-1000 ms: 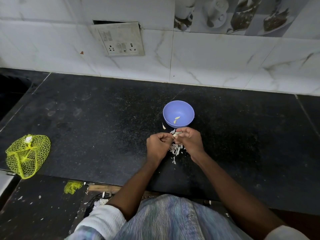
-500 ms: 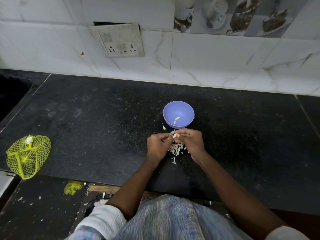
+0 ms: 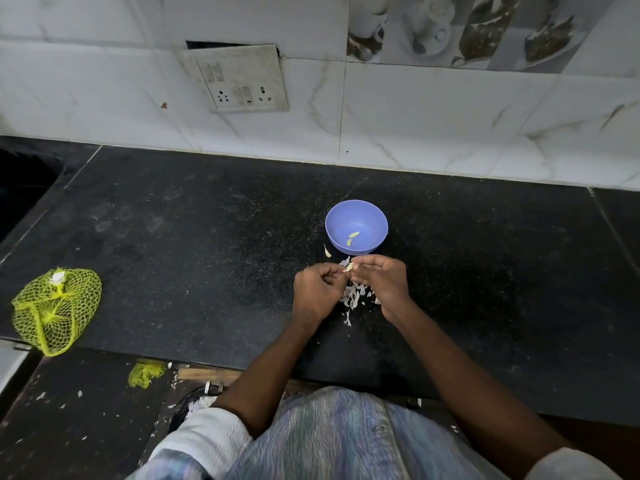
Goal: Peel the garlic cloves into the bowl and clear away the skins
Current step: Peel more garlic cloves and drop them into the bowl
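**Two cloves in the bowl, one between the fingers**

Both hands are curled and meet over a single garlic clove (image 3: 349, 267): the left hand (image 3: 317, 292) and the right hand (image 3: 381, 280) each pinch it at the fingertips, seemingly working off its skin. Just beyond the hands stands the blue bowl (image 3: 372, 216), holding two peeled cloves (image 3: 351, 238). Another clove (image 3: 327, 251) lies on the surface just left of the bowl, beyond the left hand; whether it is peeled cannot be told.

By my reading the task is at an early-to-middle point. The skins (image 3: 353, 295) lie heaped under and between the hands, not yet cleared.

The surface (image 3: 207, 237) is dark speckled stone. Far to the left of the left hand lies a yellow net bag (image 3: 55, 308). Beyond the bowl rises a white tiled wall (image 3: 433, 116) with a switch plate (image 3: 242, 79).
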